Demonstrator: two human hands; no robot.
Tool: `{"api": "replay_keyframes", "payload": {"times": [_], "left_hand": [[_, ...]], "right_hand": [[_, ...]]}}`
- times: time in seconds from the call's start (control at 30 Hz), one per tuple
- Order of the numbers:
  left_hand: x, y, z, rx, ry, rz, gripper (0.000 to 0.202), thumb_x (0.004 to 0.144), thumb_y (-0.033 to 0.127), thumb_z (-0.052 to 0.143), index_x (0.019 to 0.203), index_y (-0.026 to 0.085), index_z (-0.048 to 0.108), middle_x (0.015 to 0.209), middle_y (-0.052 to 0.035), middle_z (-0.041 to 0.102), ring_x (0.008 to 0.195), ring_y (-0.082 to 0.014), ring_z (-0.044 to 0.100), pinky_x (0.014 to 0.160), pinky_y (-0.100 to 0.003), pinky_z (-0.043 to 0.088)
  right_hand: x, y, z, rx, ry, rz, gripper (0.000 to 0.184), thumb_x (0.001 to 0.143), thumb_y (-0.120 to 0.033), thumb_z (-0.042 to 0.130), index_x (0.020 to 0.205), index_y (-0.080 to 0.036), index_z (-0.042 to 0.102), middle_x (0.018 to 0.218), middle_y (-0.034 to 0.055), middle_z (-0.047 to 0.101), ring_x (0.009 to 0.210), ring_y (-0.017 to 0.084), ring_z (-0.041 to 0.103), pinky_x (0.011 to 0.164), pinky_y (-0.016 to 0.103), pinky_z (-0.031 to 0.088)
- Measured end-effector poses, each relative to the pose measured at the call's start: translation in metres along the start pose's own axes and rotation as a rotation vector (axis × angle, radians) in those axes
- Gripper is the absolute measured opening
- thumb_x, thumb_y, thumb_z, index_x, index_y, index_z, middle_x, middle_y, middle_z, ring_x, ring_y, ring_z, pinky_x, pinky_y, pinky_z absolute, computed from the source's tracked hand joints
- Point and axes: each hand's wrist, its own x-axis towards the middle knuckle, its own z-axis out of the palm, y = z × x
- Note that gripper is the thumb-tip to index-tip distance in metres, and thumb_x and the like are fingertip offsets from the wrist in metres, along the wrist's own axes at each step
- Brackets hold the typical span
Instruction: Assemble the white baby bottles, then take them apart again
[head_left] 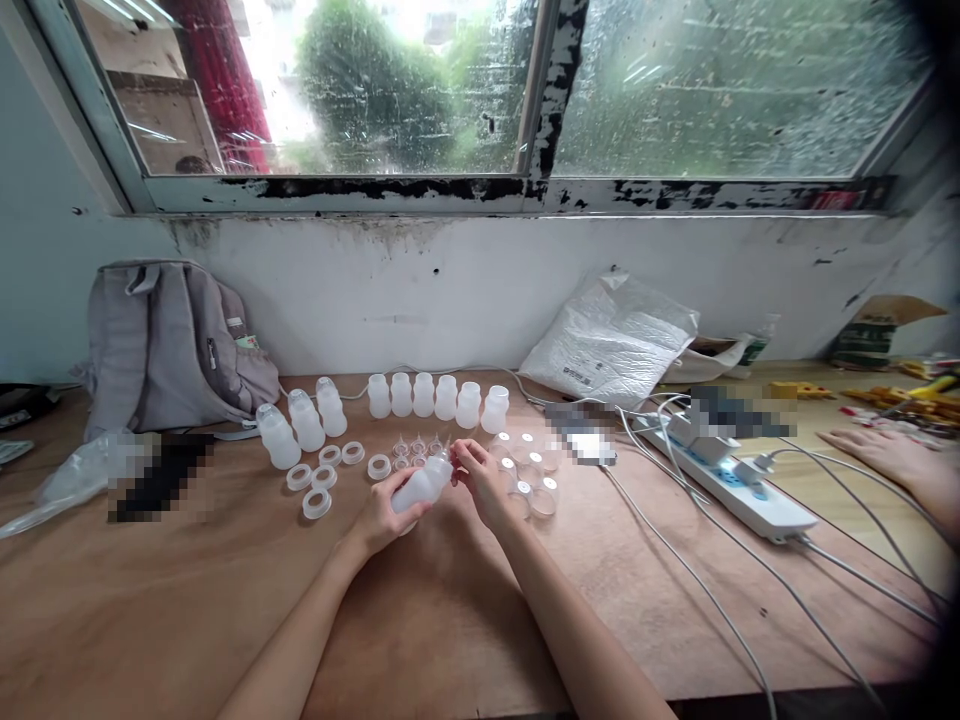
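My left hand (381, 520) is wrapped round a frosted white baby bottle (417, 487), tilted with its mouth up to the right. At that mouth my right hand (478, 478) has its fingertips pinched together; what is between them is too small and hidden to make out. Just behind the bottle stand several clear bottle teats (400, 447). White collar rings (316, 503) lie to the left, one of them (379, 466) close to my left hand. Clear domed caps (544, 499) sit beside my right wrist. Beyond them, more bottles (424, 396) stand upright in a row, with three others (306, 420) further left.
A grey backpack (169, 340) leans on the wall at left, near a clear plastic bag (82, 480). On the right are a silvery pouch (611, 335), a white power strip (739, 490) and trailing cables (675, 550). Another person's hand (877, 455) rests at far right.
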Motion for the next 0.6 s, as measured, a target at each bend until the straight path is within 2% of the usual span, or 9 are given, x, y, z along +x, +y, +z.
{"api": "replay_keyframes", "payload": {"times": [0.1,0.27,0.43,0.6], "left_hand": [[0.001,-0.001,-0.001,-0.031,0.002,-0.032,0.045,0.071,0.038,0.056,0.109,0.015,0.051,0.098,-0.0068,0.061,0.087,-0.0207,0.057,0.075,-0.029,0.045],[0.002,-0.004,-0.001,-0.059,0.032,-0.036,0.045,0.069,0.039,0.058,0.105,0.013,0.053,0.093,-0.0068,0.062,0.082,-0.0209,0.057,0.072,-0.029,0.044],[0.002,-0.006,0.0,-0.064,0.005,-0.026,0.044,0.07,0.038,0.057,0.106,0.015,0.052,0.094,-0.0063,0.061,0.083,-0.0202,0.056,0.073,-0.028,0.044],[0.001,-0.009,0.0,-0.065,0.009,-0.007,0.044,0.069,0.036,0.059,0.108,0.016,0.05,0.094,-0.0056,0.06,0.082,-0.0188,0.055,0.074,-0.027,0.043]], "right_hand": [[0.0,0.0,-0.001,0.018,-0.047,0.003,0.017,0.067,-0.032,0.065,0.076,-0.018,0.062,0.073,0.0011,0.057,0.062,0.011,0.049,0.055,0.023,0.04],[0.001,0.005,-0.002,0.111,-0.064,0.062,0.018,0.063,-0.027,0.069,0.078,-0.019,0.064,0.075,0.0013,0.059,0.065,0.012,0.051,0.061,0.026,0.042],[0.002,0.01,-0.002,0.143,-0.04,0.084,0.019,0.062,-0.026,0.07,0.077,-0.018,0.063,0.075,0.0012,0.059,0.067,0.012,0.052,0.063,0.026,0.043],[0.003,0.013,-0.002,0.267,-0.029,0.107,0.023,0.059,-0.022,0.072,0.078,-0.021,0.059,0.075,-0.0013,0.057,0.072,0.012,0.054,0.067,0.026,0.043]]}}
